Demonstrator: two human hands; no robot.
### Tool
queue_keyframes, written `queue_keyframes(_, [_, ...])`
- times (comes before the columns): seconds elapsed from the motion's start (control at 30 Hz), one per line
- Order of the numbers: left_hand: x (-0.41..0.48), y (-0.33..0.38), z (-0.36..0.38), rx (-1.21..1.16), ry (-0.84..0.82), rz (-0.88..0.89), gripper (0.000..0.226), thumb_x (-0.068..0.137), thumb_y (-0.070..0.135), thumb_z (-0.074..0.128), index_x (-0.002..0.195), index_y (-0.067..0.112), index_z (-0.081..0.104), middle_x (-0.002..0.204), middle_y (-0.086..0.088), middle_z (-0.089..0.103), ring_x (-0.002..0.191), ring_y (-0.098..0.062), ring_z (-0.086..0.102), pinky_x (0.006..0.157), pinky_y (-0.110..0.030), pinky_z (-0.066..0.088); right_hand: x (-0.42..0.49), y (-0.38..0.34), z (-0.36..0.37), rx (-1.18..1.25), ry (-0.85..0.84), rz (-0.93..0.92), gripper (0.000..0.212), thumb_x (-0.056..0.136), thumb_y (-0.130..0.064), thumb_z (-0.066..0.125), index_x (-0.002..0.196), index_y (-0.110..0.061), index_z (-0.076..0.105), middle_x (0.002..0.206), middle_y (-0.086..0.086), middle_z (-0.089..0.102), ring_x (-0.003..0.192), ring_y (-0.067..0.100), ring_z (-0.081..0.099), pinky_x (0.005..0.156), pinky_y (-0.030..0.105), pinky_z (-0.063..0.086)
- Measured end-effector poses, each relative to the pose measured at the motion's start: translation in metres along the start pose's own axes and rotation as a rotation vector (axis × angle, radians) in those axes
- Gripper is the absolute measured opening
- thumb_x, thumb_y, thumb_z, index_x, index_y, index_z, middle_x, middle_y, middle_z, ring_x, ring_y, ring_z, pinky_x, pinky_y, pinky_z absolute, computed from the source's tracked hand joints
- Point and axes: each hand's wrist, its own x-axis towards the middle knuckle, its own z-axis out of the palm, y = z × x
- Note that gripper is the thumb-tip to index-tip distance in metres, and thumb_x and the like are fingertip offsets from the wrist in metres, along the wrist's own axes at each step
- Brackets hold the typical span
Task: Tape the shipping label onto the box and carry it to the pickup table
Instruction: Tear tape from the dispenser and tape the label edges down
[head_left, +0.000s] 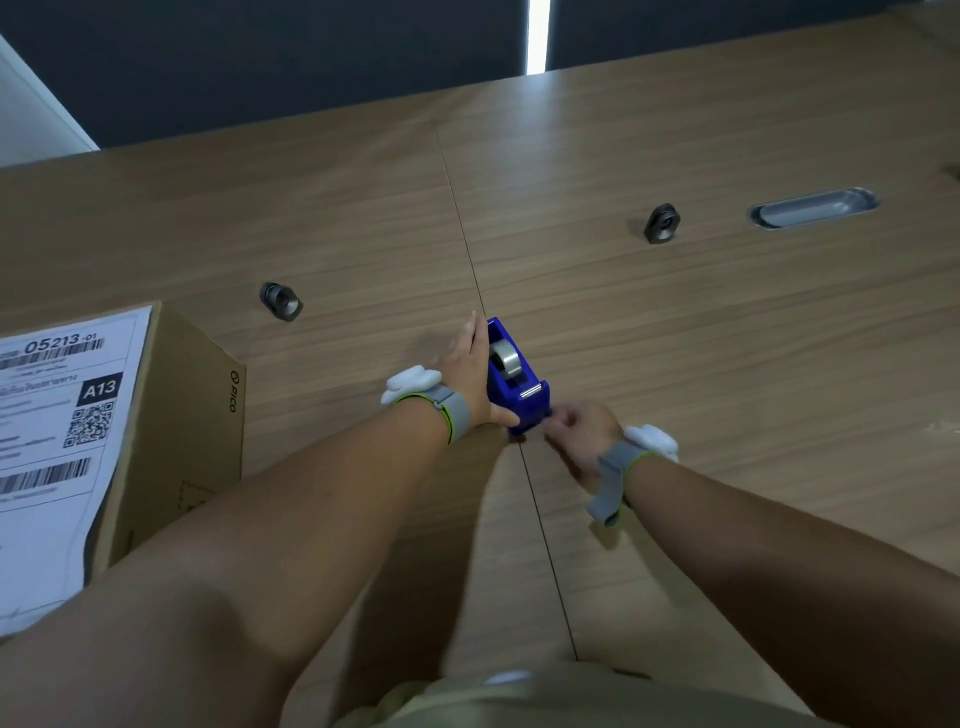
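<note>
A blue tape dispenser (517, 379) with a roll of clear tape stands on the wooden table (675, 338), near its middle seam. My left hand (470, 371) holds the dispenser along its left side, thumb curled round the near end. My right hand (582, 434) is at the dispenser's near cutter end with its fingers pinched there; the tape itself is too blurred to make out. A brown cardboard box (176, 415) sits at the left, with a white shipping label (57, 441) lying on its top, printed with barcodes, a QR code and "A13".
Two dark round fittings (280, 301) (662, 222) are set in the tabletop. A metal cable slot (813, 208) lies at the far right. Beyond the table's back edge stands a dark wall with a bright vertical strip (537, 36).
</note>
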Motion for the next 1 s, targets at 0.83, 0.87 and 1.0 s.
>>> queue_keyframes(0.83, [-0.152, -0.075, -0.003, -0.914, -0.049, -0.280, 0.011, 0.087, 0.031, 0.069, 0.093, 0.022, 0.067, 0.093, 0.003, 0.070, 0.068, -0.009, 0.062, 0.055, -0.013, 0.044, -0.109, -0.063, 0.069, 0.365, -0.322, -0.116, 0.014, 0.089, -0.007, 0.061, 0.079, -0.015, 0.066, 0.076, 0.001, 0.064, 0.052, 0.007, 0.048, 0.040, 0.010, 0.038])
queue_keyframes(0.87, [-0.154, -0.074, -0.003, -0.923, -0.040, -0.275, 0.011, 0.086, 0.029, 0.069, 0.092, 0.021, 0.067, 0.090, 0.002, 0.069, 0.065, -0.009, 0.061, 0.051, -0.011, 0.043, -0.111, -0.065, 0.070, 0.348, -0.326, -0.122, 0.014, 0.088, -0.007, 0.061, 0.077, -0.015, 0.066, 0.075, 0.000, 0.065, 0.051, 0.006, 0.048, 0.041, 0.010, 0.038])
queue_keyframes(1.0, [-0.177, -0.101, -0.017, -0.931, 0.130, -0.284, 0.006, 0.090, 0.015, 0.064, 0.084, 0.015, 0.065, 0.076, 0.003, 0.065, 0.057, -0.010, 0.053, 0.045, -0.008, 0.039, -0.128, -0.092, 0.096, 0.298, -0.384, -0.146, 0.009, 0.087, -0.014, 0.065, 0.080, -0.017, 0.069, 0.078, -0.001, 0.067, 0.058, 0.009, 0.049, 0.050, 0.017, 0.039])
